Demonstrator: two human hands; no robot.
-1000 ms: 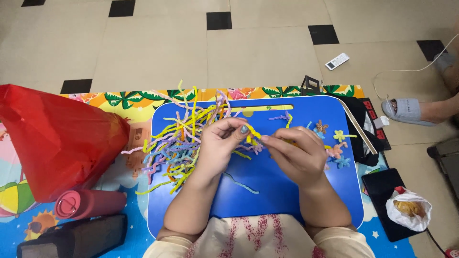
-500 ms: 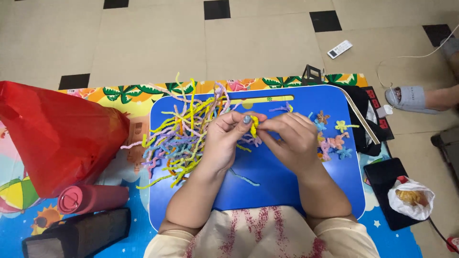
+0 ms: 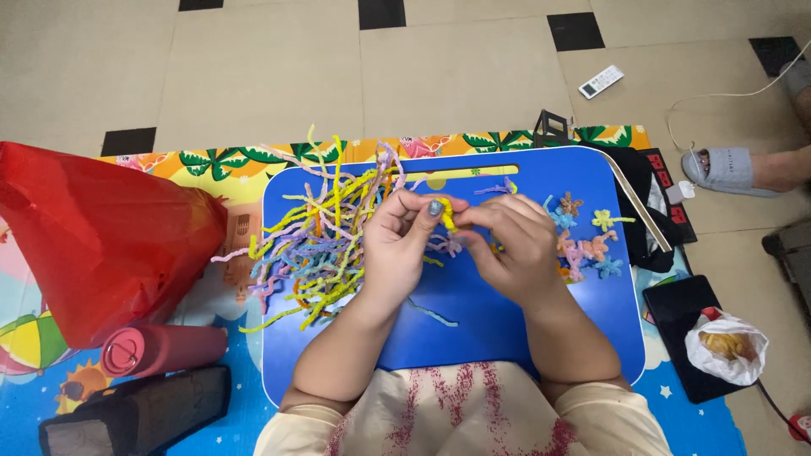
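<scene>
My left hand (image 3: 405, 245) and my right hand (image 3: 511, 245) meet over the middle of a blue lap tray (image 3: 473, 329). Together they pinch a short yellow pipe cleaner (image 3: 446, 213) between their fingertips. A loose heap of yellow, pink, purple and blue pipe cleaners (image 3: 317, 245) lies on the tray just left of my left hand. Several small twisted pipe-cleaner shapes (image 3: 583, 236) lie on the tray to the right of my right hand. One pale strand (image 3: 432, 314) rests on the tray below my hands.
A red plastic bag (image 3: 101, 245) sits at the left on a colourful play mat (image 3: 211, 169). Below it lie a pink bottle (image 3: 160, 350) and a dark case (image 3: 135, 414). At right are a white bag on a dark tablet (image 3: 722, 342), another person's slippered foot (image 3: 726, 169), a remote (image 3: 601, 81).
My hands stay together at the tray's middle, working the yellow pipe cleaner between the fingertips. The view has shifted slightly; nothing else has moved.
</scene>
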